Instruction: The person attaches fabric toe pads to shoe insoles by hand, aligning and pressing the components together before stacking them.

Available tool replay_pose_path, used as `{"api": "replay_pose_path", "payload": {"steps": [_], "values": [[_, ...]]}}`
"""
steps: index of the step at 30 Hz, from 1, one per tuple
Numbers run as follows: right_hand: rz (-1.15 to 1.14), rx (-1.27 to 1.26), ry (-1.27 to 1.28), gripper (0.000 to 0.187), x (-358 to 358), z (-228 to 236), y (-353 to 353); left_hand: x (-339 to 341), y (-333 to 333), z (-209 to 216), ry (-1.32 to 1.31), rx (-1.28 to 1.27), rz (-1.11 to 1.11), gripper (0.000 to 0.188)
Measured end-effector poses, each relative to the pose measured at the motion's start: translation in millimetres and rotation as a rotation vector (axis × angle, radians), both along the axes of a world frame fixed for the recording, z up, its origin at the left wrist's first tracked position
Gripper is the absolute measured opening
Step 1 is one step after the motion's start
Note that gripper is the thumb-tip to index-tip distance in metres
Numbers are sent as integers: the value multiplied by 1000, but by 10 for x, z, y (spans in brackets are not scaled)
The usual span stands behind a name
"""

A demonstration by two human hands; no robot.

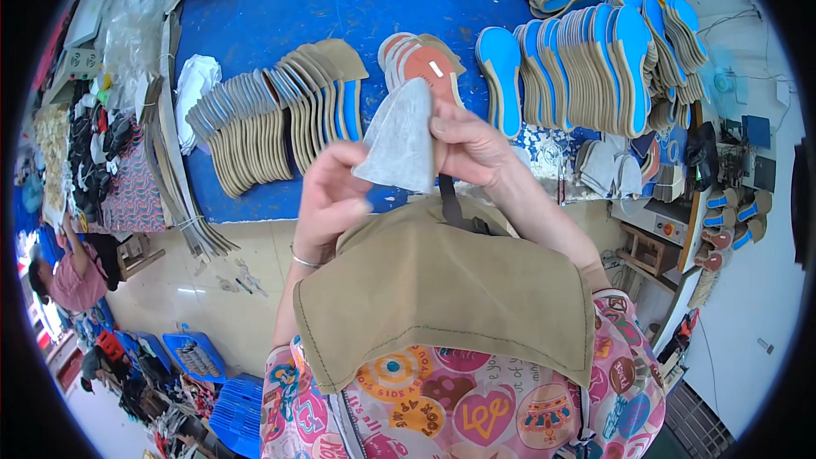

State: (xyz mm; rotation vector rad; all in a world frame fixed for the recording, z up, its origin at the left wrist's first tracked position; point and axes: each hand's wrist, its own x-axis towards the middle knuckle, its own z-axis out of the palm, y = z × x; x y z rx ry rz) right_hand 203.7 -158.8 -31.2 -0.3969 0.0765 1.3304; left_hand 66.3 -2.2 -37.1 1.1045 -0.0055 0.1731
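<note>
Above blue table (323, 0) front edge: left hand (330, 197) and right hand (466, 146) both pinching grey fabric piece (401, 143). Risk: thin piece slipping from fingertips, dropping onto insole rows (280, 110) below table edge side.

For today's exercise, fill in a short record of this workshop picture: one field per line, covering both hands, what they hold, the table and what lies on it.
left hand: left hand pinches the lower left edge of the grey fabric piece
right hand: right hand grips the same piece at its right side
held item: thin, pale grey, roughly triangular, held above the table edge
table: blue table
on table left: fanned row of tan and blue insoles
on table right: blue insoles stood on edge in rows
behind the hands: orange insoles
foreground: tan cap brim
</note>
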Motion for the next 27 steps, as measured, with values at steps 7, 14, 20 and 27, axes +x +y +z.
{"api": "replay_pose_path", "payload": {"steps": [7, 14, 20, 27], "values": [[147, -457, -1051, 37, 184, -34, -39, 183, 126, -274, 295, -508, -354, 84], [-194, -1162, -1467, 38, 508, -562, -367, 217, 138, -553, 621, -424, -177, 28], [-76, -1733, -1952, 55, 828, -1475, -921, 61, 304, -661, 469, -736, 128, 38], [242, -1745, -2156, 45, 927, -1647, -1041, 61, 242, -656, 481, -662, 108, 42]]}}
